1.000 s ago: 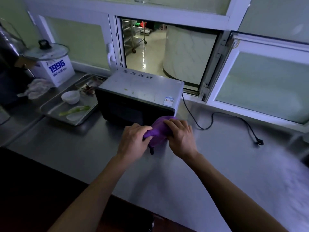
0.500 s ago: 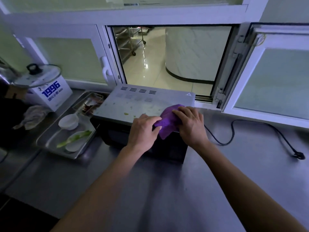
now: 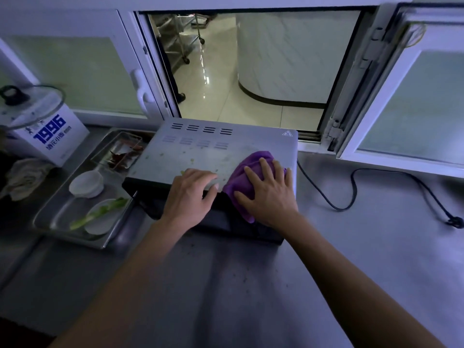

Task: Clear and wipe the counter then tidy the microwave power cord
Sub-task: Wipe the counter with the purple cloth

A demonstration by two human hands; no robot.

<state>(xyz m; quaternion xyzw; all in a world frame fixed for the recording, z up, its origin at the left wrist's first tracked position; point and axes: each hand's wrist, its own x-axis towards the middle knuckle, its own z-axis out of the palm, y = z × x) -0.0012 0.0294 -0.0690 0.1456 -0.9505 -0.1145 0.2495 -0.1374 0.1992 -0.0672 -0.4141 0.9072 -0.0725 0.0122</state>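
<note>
Both hands now up on microwave [image 3: 216,149] top: right hand [image 3: 267,194] flat, pressing purple cloth [image 3: 247,177] to wipe crumbs, left hand [image 3: 190,197] flat, empty, steadying front edge.

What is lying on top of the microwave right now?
A purple cloth pressed flat by the right hand, the left hand, and scattered crumbs. Whatever lies under the cloth is hidden.

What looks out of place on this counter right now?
Green crumbs dot the microwave top left of the purple cloth under the right hand. The power cord sprawls loose across the counter, its plug unplugged. More specks lie on the counter in front.
</note>
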